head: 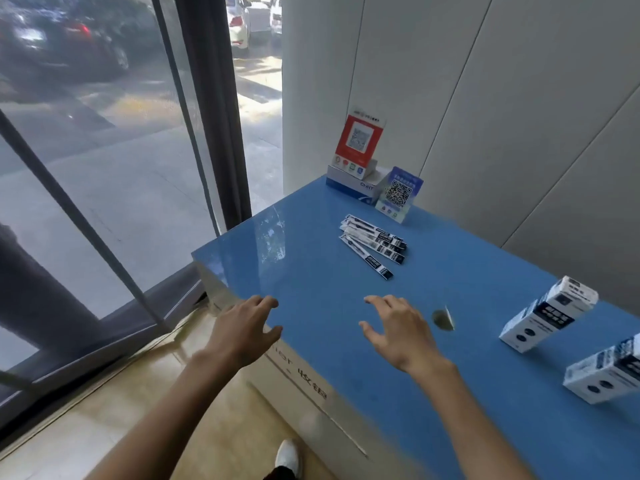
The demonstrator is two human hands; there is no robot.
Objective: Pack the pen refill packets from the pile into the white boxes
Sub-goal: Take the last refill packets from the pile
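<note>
Okay, both hands out over the near part of the blue tabletop (pixel 346 306), neither holding anything. Left hand (pixel 242 332) hangs at the tabletop's near-left edge, fingers loosely spread and slightly bent, grip open and empty. Right hand (pixel 398 329) is over the tabletop surface, fingers splayed, thumb out to the side, grip open too; cannot tell if it touches the surface.

Pile of pen refill packets (pixel 372 244) lies flat on the tabletop beyond the hands, well apart from both, long thin packets fanned and overlapping, dark printed ends pointing toward the right. One packet sticks out lower than the rest.

Two white boxes sit at the right side of the tabletop: upper white box (pixel 547 313) looks tilted, lower white box (pixel 604 374) is cut by the frame edge. Both have dark printing and lie well apart from the pile. Small grey round mark (pixel 442 318) on the tabletop just right of the right hand, too blurred to identify.

At the far corner against the wall: red QR stand (pixel 360 142) on top of a white-blue carton (pixel 349 183), blue QR stand (pixel 398 195) just beside it. Window (pixel 104 150) on the left, street and cars outside. White shoe (pixel 288 457) on the floor at bottom.
</note>
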